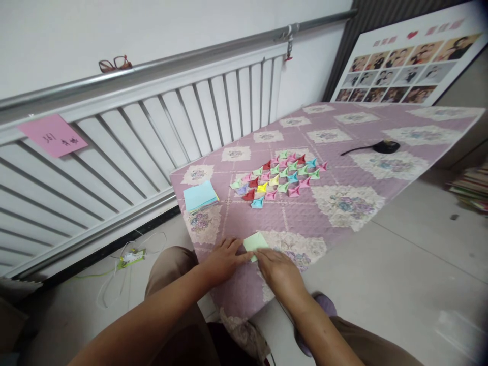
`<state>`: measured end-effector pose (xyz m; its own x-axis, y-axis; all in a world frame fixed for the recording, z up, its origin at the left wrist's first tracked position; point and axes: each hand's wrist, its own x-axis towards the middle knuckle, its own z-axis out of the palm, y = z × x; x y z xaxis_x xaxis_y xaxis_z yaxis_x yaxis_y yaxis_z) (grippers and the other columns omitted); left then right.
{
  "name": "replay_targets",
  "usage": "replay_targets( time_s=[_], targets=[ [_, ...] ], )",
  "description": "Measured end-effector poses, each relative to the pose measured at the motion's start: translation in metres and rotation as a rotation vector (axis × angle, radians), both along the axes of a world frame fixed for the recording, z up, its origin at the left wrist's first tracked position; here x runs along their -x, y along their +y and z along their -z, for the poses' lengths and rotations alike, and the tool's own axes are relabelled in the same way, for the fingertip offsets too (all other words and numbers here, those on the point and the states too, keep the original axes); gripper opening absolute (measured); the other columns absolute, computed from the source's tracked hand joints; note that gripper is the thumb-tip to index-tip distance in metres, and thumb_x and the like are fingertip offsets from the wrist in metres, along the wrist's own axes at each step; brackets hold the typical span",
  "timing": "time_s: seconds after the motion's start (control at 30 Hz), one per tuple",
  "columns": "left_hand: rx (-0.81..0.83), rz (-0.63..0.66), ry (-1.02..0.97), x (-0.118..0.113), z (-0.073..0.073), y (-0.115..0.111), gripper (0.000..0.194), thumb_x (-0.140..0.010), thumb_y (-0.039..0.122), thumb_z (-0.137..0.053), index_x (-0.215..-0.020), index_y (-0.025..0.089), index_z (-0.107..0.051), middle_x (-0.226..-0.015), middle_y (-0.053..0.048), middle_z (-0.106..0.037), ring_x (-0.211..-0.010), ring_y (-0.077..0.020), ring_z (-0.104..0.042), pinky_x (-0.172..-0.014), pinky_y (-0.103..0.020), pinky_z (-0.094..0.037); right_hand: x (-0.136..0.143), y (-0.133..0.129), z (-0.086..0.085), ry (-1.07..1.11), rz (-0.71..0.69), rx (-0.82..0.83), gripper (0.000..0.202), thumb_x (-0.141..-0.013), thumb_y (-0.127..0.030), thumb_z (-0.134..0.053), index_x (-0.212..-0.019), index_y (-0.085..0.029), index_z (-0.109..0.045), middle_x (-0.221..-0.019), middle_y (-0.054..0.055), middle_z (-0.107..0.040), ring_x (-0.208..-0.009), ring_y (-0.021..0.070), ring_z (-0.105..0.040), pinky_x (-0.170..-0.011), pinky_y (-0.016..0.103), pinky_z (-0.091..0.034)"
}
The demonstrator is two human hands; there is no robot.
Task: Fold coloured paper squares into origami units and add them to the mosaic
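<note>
A small light-green paper (256,241), with a crease line across it, lies flat near the table's front edge. My left hand (224,259) rests at its left side, fingers apart, the thumb reaching to its lower edge. On the paper's lower right lies my right hand (276,267), fingers close together and pressing the paper to the cloth. Beyond the hands, several folded paper pieces (273,180) in green, pink, red, blue and yellow stand in slanting rows. A stack of square paper (201,196), light blue on top, sits at the table's left edge.
A purple patterned cloth (267,216) covers the table. A black object with a tail (386,147) lies at the right. Behind stand a white radiator (186,117) with a pink note (53,135), glasses (115,64) on its pipe, and a photo board (404,66).
</note>
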<state>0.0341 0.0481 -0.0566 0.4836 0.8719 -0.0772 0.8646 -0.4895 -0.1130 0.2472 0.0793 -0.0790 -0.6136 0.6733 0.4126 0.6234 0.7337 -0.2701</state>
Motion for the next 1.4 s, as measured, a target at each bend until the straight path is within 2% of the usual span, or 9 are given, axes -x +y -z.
replay_targets(
  time_s=[0.3, 0.5, 0.6, 0.7, 0.83, 0.97, 1.1, 1.27, 1.4],
  targets=[
    [0.095, -0.062, -0.012, -0.004, -0.002, -0.005, 0.056, -0.093, 0.018, -0.041, -0.142, 0.04, -0.026, -0.147, -0.011, -0.027, -0.132, -0.0322, -0.031, -0.098, -0.049, -0.04, -0.017, 0.0, 0.001, 0.003, 0.088, -0.025, 0.019, -0.091, -0.019, -0.05, -0.102, -0.02, -0.065, -0.1, 0.004, -0.071, -0.093, 0.0202, -0.065, -0.082, 0.032, -0.043],
    [0.09, -0.077, 0.009, -0.013, -0.006, -0.005, 0.059, -0.092, 0.02, -0.044, -0.142, 0.044, -0.023, -0.143, -0.011, -0.028, -0.13, -0.0344, -0.033, -0.091, -0.048, -0.045, -0.02, 0.004, -0.002, 0.013, 0.109, 0.064, 0.019, -0.091, -0.022, -0.048, -0.096, -0.021, -0.066, -0.091, 0.005, -0.07, -0.087, 0.0193, -0.063, -0.08, 0.031, -0.042],
    [0.076, -0.077, 0.021, -0.016, -0.006, -0.005, 0.059, -0.093, 0.021, -0.044, -0.142, 0.046, -0.024, -0.142, -0.012, -0.029, -0.128, -0.0345, -0.035, -0.09, -0.05, -0.046, -0.016, 0.01, -0.003, 0.086, 0.207, 0.102, 0.02, -0.089, -0.025, -0.053, -0.105, -0.022, -0.064, -0.099, 0.005, -0.069, -0.093, 0.0206, -0.061, -0.083, 0.033, -0.041],
    [0.066, -0.069, 0.03, -0.016, -0.006, -0.005, 0.056, -0.094, 0.021, -0.042, -0.141, 0.045, -0.025, -0.141, -0.013, -0.03, -0.128, -0.0356, -0.035, -0.09, -0.051, -0.046, -0.009, 0.017, -0.004, 0.102, 0.334, 0.104, 0.034, -0.085, -0.029, -0.058, -0.118, -0.02, -0.059, -0.114, 0.008, -0.065, -0.107, 0.0249, -0.056, -0.088, 0.039, -0.039],
    [0.062, -0.062, 0.037, -0.015, -0.005, -0.005, 0.057, -0.093, 0.022, -0.043, -0.142, 0.045, -0.024, -0.142, -0.013, -0.03, -0.128, -0.0353, -0.035, -0.09, -0.052, -0.046, 0.001, 0.022, -0.007, 0.043, 0.392, 0.146, 0.039, -0.083, -0.032, -0.06, -0.12, -0.02, -0.058, -0.126, 0.011, -0.059, -0.119, 0.029, -0.047, -0.095, 0.047, -0.033],
    [0.058, -0.07, 0.041, -0.015, -0.003, -0.005, 0.057, -0.093, 0.023, -0.044, -0.142, 0.045, -0.024, -0.142, -0.012, -0.03, -0.127, -0.0346, -0.036, -0.09, -0.051, -0.047, 0.005, 0.023, -0.007, 0.043, 0.374, 0.211, 0.03, -0.083, -0.032, -0.059, -0.112, -0.025, -0.063, -0.128, 0.008, -0.058, -0.122, 0.0293, -0.045, -0.097, 0.052, -0.029],
    [0.063, -0.079, 0.041, -0.015, -0.004, -0.005, 0.055, -0.094, 0.023, -0.042, -0.142, 0.045, -0.025, -0.142, -0.012, -0.03, -0.128, -0.035, -0.035, -0.089, -0.05, -0.046, 0.004, 0.026, -0.002, 0.141, 0.358, 0.236, 0.026, -0.081, -0.029, -0.06, -0.106, -0.026, -0.065, -0.124, 0.008, -0.061, -0.12, 0.0291, -0.048, -0.096, 0.054, -0.027],
    [0.06, -0.08, 0.03, -0.015, -0.004, -0.005, 0.054, -0.094, 0.023, -0.042, -0.14, 0.046, -0.025, -0.14, -0.011, -0.031, -0.127, -0.0337, -0.036, -0.09, -0.049, -0.046, 0.006, 0.029, 0.004, 0.283, 0.348, 0.228, 0.014, -0.08, -0.027, -0.058, -0.091, -0.026, -0.065, -0.115, 0.006, -0.066, -0.113, 0.0276, -0.052, -0.096, 0.053, -0.022],
    [0.075, -0.088, 0.027, -0.016, -0.005, -0.005, 0.056, -0.093, 0.022, -0.043, -0.141, 0.046, -0.026, -0.141, -0.01, -0.03, -0.127, -0.0346, -0.035, -0.09, -0.049, -0.046, 0.008, 0.028, 0.001, 0.316, 0.337, 0.22, 0.008, -0.08, -0.026, -0.055, -0.08, -0.024, -0.063, -0.106, 0.005, -0.068, -0.106, 0.0254, -0.054, -0.096, 0.05, -0.021]
  ],
)
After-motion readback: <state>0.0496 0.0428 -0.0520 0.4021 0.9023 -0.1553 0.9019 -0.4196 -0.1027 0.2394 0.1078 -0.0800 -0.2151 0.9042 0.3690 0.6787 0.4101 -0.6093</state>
